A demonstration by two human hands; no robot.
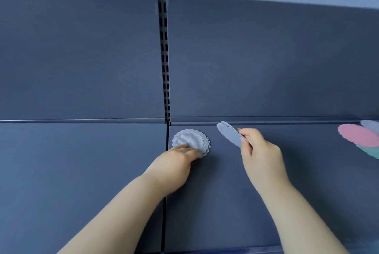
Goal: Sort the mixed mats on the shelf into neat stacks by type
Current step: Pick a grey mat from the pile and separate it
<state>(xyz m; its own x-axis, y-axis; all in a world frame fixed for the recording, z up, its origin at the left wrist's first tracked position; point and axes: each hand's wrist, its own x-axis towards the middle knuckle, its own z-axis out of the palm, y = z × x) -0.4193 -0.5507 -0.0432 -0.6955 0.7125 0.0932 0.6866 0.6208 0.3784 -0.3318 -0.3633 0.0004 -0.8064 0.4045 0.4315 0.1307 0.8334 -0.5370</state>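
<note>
1. Blue mats [229, 134] - a thin bunch with scalloped edges, pinched at their near end by the right hand [260, 151], thumb on one face and fingers on the other. They are tilted and held clear of the shelf [82, 171].
2. Grey mat [190, 141] - ribbed, scalloped, flat on the shelf to the left of that pinch. A second scalloped edge peeks out beneath it.
3. Left hand [180, 159] covers the grey mat's near edge with its fingers; cannot tell whether it grips or only presses.
4. Far right of the pinch, overlapping at the frame edge: pink mat [356, 135], teal mat [369, 151], pale blue mat [371, 124].
5. Slotted upright [164, 59] rises behind the left hand.
</note>
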